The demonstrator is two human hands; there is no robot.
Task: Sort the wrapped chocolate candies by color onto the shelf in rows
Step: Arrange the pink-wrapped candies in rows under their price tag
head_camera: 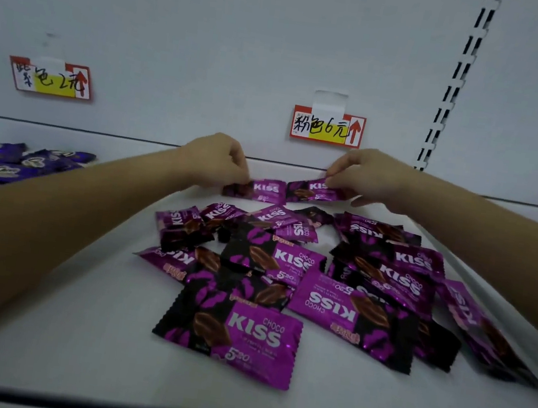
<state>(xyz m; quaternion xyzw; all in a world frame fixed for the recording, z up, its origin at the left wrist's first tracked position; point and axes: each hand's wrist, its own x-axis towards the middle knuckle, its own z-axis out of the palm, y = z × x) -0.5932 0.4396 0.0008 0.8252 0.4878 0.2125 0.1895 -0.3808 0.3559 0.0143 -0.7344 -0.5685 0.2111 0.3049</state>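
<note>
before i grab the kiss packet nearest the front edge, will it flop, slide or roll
The front packet likely flops at its thin crimped ends; how stiff its middle is cannot be seen. Its glossy wrapper on the smooth shelf suggests it slides easily when pushed. Lying flat, it probably won't roll.

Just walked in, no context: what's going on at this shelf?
A person is sorting candy packets on a white shelf. The left hand pinches the left packet and the right hand pinches the right packet, side by side near the back, below the middle price tag. A loose pile of the same pink packets lies unsorted in front. A heap of blue candies sits at the far left.
</note>
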